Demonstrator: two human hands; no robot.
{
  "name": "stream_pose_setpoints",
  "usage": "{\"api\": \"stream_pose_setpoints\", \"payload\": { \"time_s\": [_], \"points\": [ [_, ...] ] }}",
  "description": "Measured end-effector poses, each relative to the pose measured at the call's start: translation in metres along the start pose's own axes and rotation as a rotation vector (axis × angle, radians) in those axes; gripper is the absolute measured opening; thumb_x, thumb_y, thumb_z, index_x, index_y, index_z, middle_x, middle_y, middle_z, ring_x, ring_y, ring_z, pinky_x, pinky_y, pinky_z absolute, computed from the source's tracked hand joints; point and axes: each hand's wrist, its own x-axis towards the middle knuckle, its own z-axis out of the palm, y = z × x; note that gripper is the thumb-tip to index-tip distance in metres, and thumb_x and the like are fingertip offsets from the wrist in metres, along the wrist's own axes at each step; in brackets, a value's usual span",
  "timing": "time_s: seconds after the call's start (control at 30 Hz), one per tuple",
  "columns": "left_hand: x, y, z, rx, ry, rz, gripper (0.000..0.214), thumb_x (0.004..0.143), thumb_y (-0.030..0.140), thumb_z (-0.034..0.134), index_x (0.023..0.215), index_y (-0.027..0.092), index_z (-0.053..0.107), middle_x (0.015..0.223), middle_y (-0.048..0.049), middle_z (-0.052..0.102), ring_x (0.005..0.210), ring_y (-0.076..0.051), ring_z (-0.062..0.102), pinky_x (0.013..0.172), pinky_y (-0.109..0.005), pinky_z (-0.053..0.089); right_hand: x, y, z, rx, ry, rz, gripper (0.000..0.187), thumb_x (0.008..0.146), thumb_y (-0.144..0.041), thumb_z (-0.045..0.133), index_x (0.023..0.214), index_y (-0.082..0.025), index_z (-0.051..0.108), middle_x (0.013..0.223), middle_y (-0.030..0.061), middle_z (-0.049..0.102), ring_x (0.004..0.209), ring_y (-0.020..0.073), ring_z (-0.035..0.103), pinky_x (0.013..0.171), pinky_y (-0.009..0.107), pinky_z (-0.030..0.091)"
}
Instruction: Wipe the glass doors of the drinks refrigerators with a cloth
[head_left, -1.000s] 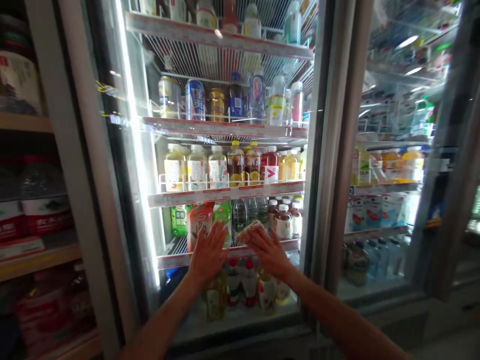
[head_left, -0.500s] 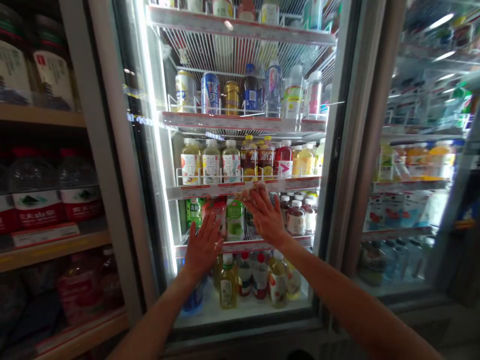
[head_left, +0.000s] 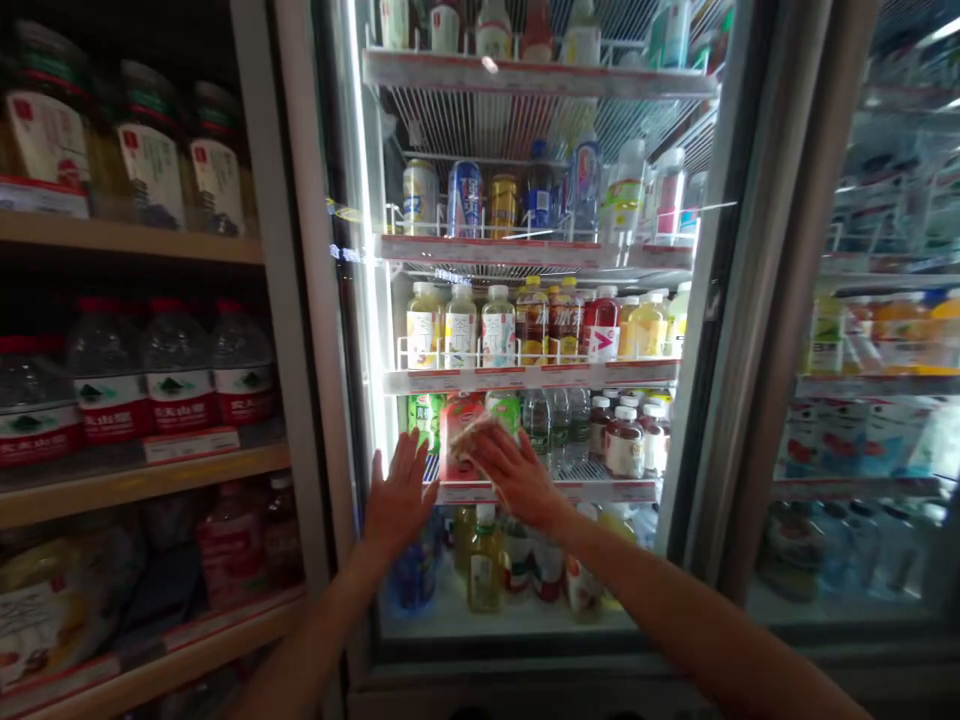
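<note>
My right hand [head_left: 517, 478] presses a crumpled pale cloth [head_left: 474, 436] against the glass door [head_left: 420, 640] of a lit drinks fridge. Its fingers lie over the cloth, in front of a red carton [head_left: 454, 450] and a green pack [head_left: 504, 408] behind the glass. To the left, my left hand [head_left: 401, 500] is open with fingers spread, at the glass near the door's left side and holding nothing. A green drink pack [head_left: 426, 418] shows just above its fingers.
Shelves behind the glass carry cans and bottles, such as a blue can [head_left: 465, 198] and a red bottle [head_left: 602, 325]. A metal door frame [head_left: 776, 300] stands at right. On the left, an open shelf [head_left: 150, 485] holds red-capped water bottles [head_left: 176, 375].
The view has turned left, showing more of the side shelf. My right hand has slid the cloth down and left across the glass. My left hand has shifted left, fingers still spread.
</note>
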Motion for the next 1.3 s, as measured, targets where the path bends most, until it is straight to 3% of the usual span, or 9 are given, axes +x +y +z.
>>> {"api": "stream_pose_setpoints", "payload": {
  "time_s": [0.1, 0.23, 0.4, 0.6, 0.67, 0.8, 0.97, 1.17, 1.3],
  "points": [
    [-0.005, -0.014, -0.003, 0.010, -0.018, -0.056, 0.069, 0.092, 0.031, 0.038, 0.147, 0.018, -0.001, 0.147, -0.0159, 0.029, 0.138, -0.027, 0.027, 0.112, -0.055, 0.017, 0.016, -0.011, 0.005, 0.026, -0.009, -0.080, 0.057, 0.085, -0.017, 0.047, 0.141, -0.022, 0.037, 0.149, 0.0026, 0.035, 0.143, 0.0221, 0.017, 0.117, 0.047, -0.004],
    [-0.006, -0.026, -0.006, 0.009, -0.019, -0.117, 0.069, 0.092, 0.033, 0.038, 0.147, 0.018, -0.001, 0.149, -0.0161, 0.026, 0.138, -0.028, 0.025, 0.112, -0.057, 0.017, 0.048, -0.020, 0.005, 0.050, 0.009, 0.074, 0.062, 0.085, -0.017, 0.046, 0.144, -0.022, 0.030, 0.153, 0.0034, 0.026, 0.143, 0.0243, 0.013, 0.117, 0.051, 0.000],
    [-0.011, -0.043, -0.010, 0.036, -0.036, -0.134, 0.068, 0.092, 0.033, 0.036, 0.147, 0.017, 0.000, 0.148, -0.0174, 0.027, 0.138, -0.030, 0.027, 0.111, -0.059, 0.019, 0.058, -0.041, 0.012, 0.104, -0.046, -0.118, 0.060, 0.085, -0.016, 0.044, 0.143, -0.020, 0.032, 0.152, 0.0026, 0.030, 0.144, 0.0206, 0.011, 0.118, 0.047, 0.004],
    [-0.010, -0.058, -0.017, 0.044, -0.016, -0.210, 0.070, 0.091, 0.035, 0.039, 0.147, 0.016, 0.001, 0.150, -0.0183, 0.022, 0.139, -0.031, 0.023, 0.111, -0.059, 0.018, 0.101, -0.064, 0.017, 0.124, 0.008, 0.046, 0.059, 0.086, -0.010, 0.036, 0.144, -0.021, 0.028, 0.153, 0.0007, 0.026, 0.144, 0.0204, 0.013, 0.117, 0.050, 0.011],
    [-0.014, -0.061, -0.020, 0.042, -0.025, -0.203, 0.070, 0.091, 0.034, 0.039, 0.147, 0.016, 0.001, 0.150, -0.0183, 0.023, 0.139, -0.031, 0.024, 0.111, -0.059, 0.018, 0.089, -0.071, 0.021, 0.137, -0.001, -0.040, 0.059, 0.087, -0.010, 0.036, 0.144, -0.021, 0.028, 0.152, -0.0002, 0.029, 0.143, 0.0180, 0.015, 0.117, 0.046, 0.014],
    [-0.019, -0.059, -0.021, 0.052, -0.037, -0.136, 0.070, 0.091, 0.032, 0.039, 0.147, 0.019, -0.002, 0.150, -0.0166, 0.024, 0.138, -0.030, 0.026, 0.112, -0.057, 0.018, 0.037, -0.068, 0.027, 0.126, -0.027, -0.235, 0.050, 0.090, -0.016, 0.039, 0.140, -0.023, 0.037, 0.150, -0.0018, 0.035, 0.141, 0.0153, 0.021, 0.118, 0.040, 0.014],
    [-0.002, -0.026, -0.013, 0.044, 0.011, -0.063, 0.071, 0.092, 0.031, 0.040, 0.147, 0.017, -0.003, 0.149, -0.0172, 0.027, 0.140, -0.026, 0.022, 0.113, -0.054, 0.018, 0.004, -0.037, 0.020, 0.049, -0.004, 0.028, 0.056, 0.090, -0.019, 0.042, 0.144, -0.024, 0.030, 0.151, 0.0020, 0.032, 0.143, 0.0217, 0.018, 0.118, 0.049, 0.005],
    [0.009, 0.019, -0.002, -0.030, 0.039, 0.062, 0.067, 0.090, 0.027, 0.040, 0.147, 0.013, 0.009, 0.145, -0.0162, 0.036, 0.141, -0.021, 0.015, 0.116, -0.047, 0.012, -0.047, -0.011, 0.010, -0.014, -0.068, -0.044, 0.054, 0.086, -0.017, 0.047, 0.139, -0.024, 0.040, 0.147, 0.0024, 0.039, 0.141, 0.0207, 0.022, 0.118, 0.045, 0.002],
    [0.009, 0.040, 0.004, -0.085, 0.030, 0.102, 0.063, 0.089, 0.032, 0.042, 0.144, 0.010, 0.021, 0.144, -0.0169, 0.038, 0.141, -0.022, 0.016, 0.117, -0.045, 0.009, -0.074, 0.009, 0.001, -0.087, -0.010, 0.237, 0.058, 0.085, -0.017, 0.048, 0.141, -0.025, 0.036, 0.147, 0.0052, 0.039, 0.142, 0.0232, 0.022, 0.116, 0.049, -0.004]
  ]
}}
